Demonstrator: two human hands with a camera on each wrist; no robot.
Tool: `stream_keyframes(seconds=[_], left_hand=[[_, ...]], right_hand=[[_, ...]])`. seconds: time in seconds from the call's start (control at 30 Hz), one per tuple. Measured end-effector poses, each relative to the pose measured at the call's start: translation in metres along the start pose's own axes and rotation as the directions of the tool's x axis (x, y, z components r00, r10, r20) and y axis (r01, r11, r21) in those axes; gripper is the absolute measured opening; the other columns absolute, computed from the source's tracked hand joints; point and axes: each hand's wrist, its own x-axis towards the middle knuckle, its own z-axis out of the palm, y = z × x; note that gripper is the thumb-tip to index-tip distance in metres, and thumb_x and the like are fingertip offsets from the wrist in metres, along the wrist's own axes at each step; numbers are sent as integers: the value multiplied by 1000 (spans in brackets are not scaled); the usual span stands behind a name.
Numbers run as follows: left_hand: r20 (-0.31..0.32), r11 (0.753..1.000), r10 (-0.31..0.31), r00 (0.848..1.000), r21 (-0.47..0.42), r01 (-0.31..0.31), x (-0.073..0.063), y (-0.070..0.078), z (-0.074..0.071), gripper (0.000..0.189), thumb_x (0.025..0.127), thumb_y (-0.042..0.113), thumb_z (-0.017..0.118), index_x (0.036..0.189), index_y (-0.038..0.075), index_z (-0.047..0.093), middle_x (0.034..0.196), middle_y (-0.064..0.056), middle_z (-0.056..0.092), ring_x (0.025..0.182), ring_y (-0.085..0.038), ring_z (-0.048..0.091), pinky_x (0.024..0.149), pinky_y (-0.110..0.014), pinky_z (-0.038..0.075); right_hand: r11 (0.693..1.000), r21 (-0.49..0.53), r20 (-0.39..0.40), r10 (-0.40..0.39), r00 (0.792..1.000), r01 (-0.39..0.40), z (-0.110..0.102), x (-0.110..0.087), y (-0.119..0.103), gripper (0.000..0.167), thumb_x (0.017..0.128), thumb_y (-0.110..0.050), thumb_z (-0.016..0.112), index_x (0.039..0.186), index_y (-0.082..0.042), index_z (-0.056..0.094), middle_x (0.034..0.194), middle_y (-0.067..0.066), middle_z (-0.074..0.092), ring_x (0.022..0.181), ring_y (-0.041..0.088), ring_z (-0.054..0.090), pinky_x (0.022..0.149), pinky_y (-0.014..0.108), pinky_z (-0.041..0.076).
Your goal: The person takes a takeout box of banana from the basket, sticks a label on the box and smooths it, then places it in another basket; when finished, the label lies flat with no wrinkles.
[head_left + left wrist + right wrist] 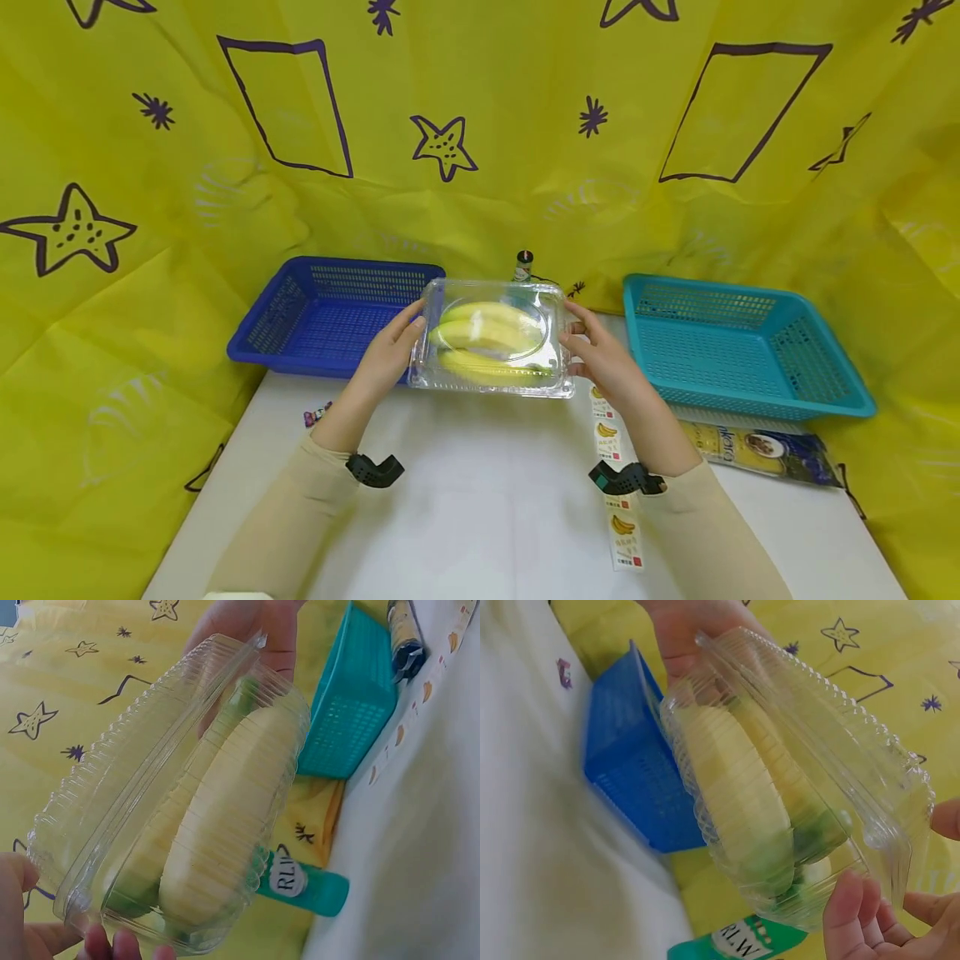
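Note:
A clear plastic clamshell box (491, 337) with several yellow bananas (487, 367) inside is held up over the table between both hands. My left hand (386, 354) grips its left end, thumb on the lid side and fingers at the edge. At the opposite end my right hand (603, 354) grips the box the same way. Both wrist views show the box from beneath, with the green-tipped bananas (225, 810) lying along it and fingertips (847, 907) pressed to its end wall.
A blue basket (258, 337) stands at the back left, a teal basket (750, 404) at the back right. Behind the box is a green bottle (315, 889). A strip of banana labels (626, 542) and a printed packet (765, 450) lie right; a small wrapper (317, 414) lies left.

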Motion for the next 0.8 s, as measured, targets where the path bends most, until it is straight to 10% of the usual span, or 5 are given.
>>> stream_keyframes(seconds=[0.6,0.8], left_hand=[[10,999,-10,1000,34,10,-3,-26,51,57,102,53,41,155,39,26,156,-6,40,143,-34,39,114,-58,35],[21,999,33,999,25,-33,-5,-28,67,66,104,45,43,160,24,14,165,-7,22,149,-34,28,121,-51,26]], right_hand=[[999,7,-15,47,999,-47,-19,-10,46,66,102,-34,54,158,-27,20,118,8,37,86,16,41,70,28,50],[997,38,-10,65,998,-65,-20,-9,55,66,103,-33,53,158,-23,19,115,6,38,82,14,40,64,24,48]])
